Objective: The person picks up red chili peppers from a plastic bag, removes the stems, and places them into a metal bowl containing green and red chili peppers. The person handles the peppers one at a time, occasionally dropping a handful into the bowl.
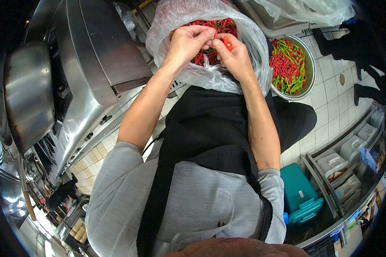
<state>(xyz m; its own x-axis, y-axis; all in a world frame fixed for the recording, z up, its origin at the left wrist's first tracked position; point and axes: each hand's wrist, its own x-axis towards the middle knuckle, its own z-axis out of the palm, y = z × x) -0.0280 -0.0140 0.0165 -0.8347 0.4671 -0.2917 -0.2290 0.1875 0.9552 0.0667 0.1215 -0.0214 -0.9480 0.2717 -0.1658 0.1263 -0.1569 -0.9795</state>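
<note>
Both hands meet above a clear plastic bag full of red chillies. The thumb and fingers of my left hand pinch a red chilli at its end. My right hand has its fingertips at the same chilli, and more red chillies are tucked in its curled fingers. Right of the bag, a round metal bowl holds red and green chillies.
Steel kitchen equipment and a large metal pan stand at the left. A teal container and a rack with bins are at the lower right. Another person's dark-clad legs show at the upper right.
</note>
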